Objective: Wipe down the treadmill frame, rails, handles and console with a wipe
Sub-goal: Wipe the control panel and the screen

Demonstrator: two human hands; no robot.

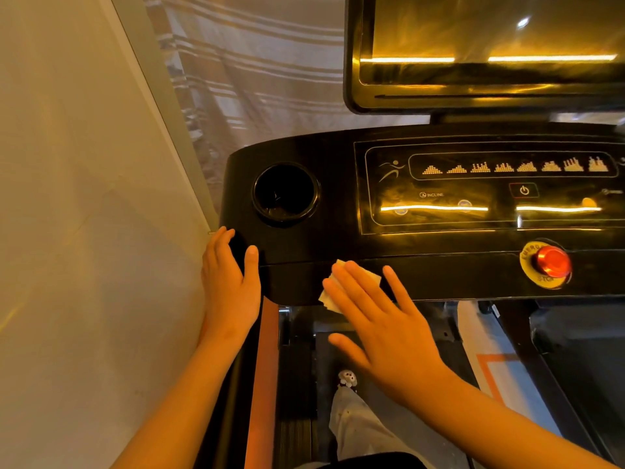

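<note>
The black treadmill console [338,238] fills the middle and right of the view. My right hand [382,319] lies flat with straight, spread fingers on a pale folded wipe [368,273], pressing it against the console's front lower edge. Most of the wipe is hidden under the fingers. My left hand [230,286] grips the console's left front corner, thumb on top and fingers around the side, above the left handrail [233,394].
A round cup holder [285,194] sits at the console's left. A red emergency stop button [549,262] is at the right, a dark screen [490,45] above. A pale wall [84,198] stands close on the left. My leg [355,421] stands on the belt.
</note>
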